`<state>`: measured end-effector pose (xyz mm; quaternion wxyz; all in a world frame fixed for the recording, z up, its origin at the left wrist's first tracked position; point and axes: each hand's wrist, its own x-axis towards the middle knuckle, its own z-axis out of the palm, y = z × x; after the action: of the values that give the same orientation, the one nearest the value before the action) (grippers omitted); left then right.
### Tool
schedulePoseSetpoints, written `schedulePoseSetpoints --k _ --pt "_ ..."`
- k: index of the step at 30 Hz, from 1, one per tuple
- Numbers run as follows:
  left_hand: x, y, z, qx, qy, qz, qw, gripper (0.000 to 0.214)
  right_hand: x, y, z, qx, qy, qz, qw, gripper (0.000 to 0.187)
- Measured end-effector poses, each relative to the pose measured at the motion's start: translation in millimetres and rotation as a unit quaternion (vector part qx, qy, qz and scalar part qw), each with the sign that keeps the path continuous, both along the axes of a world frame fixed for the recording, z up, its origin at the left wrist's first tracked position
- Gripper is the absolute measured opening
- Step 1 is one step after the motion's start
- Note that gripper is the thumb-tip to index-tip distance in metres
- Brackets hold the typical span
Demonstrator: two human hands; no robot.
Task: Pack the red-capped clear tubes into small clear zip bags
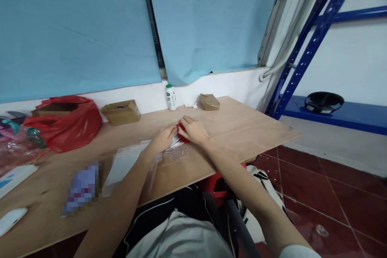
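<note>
Both my hands meet near the middle of the wooden table (242,129). My left hand (162,138) is closed, pinching the top of a clear plastic bag (172,154) that lies flat under it. My right hand (193,130) is closed on a small red object (183,134), which sits at the mouth of that bag; most of the red object is hidden by my fingers. A stack of flat clear bags (123,163) lies just left of my left forearm.
A red plastic bag (68,123) holding a cardboard box sits at the back left, next to an open small cardboard box (121,112). A white bottle with green cap (171,97) and a brown packet (209,101) stand by the wall. Blue shelving (332,113) is at right.
</note>
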<state>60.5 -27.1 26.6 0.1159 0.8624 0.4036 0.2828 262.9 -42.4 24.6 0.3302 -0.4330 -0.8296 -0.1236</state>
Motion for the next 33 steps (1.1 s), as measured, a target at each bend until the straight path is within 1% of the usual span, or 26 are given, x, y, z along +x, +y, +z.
schedulePoseSetpoints --k 4,7,10,14,17,19,22,25,29,33 --pt "-2.2 -6.7 3.7 0.020 0.067 0.043 0.997 0.044 4.1 -2.0 0.1 -0.006 -0.001 0.014 1.000 0.021" --pt "-4.6 -7.7 6.3 0.029 0.098 0.034 0.994 0.046 6.9 -2.6 0.9 -0.007 -0.018 0.040 0.999 0.022" --pt "-7.4 -4.8 5.3 0.026 0.112 0.023 0.993 0.044 7.9 -2.1 0.7 -0.007 -0.032 0.068 0.997 0.020" --pt "-10.2 -0.8 0.2 0.020 0.084 0.012 0.996 0.038 6.9 -0.2 -2.9 -0.030 -0.003 0.101 0.994 0.019" --pt "-10.8 -1.0 -1.8 0.042 0.074 -0.002 0.996 0.035 6.5 1.6 -7.1 -0.073 0.060 0.129 0.987 0.019" --pt "-10.5 -2.4 -1.5 0.046 0.081 0.002 0.996 0.035 6.7 2.5 -9.5 -0.105 0.099 0.147 0.978 0.019" --pt "-10.1 -4.3 -0.6 0.030 0.080 0.009 0.996 0.034 7.2 2.9 -11.6 -0.138 0.133 0.155 0.969 0.018" --pt "-9.9 -4.4 -1.6 0.029 0.069 0.001 0.997 0.031 7.7 3.4 -12.8 -0.158 0.145 0.161 0.963 0.016" --pt "-9.8 -1.1 -5.9 0.030 0.068 -0.021 0.997 0.029 7.2 6.3 -15.1 -0.163 0.151 0.173 0.960 0.013" --pt "-10.9 3.0 -9.8 0.007 0.012 -0.032 0.999 0.025 3.7 7.5 -15.8 -0.143 0.140 0.180 0.963 0.009"
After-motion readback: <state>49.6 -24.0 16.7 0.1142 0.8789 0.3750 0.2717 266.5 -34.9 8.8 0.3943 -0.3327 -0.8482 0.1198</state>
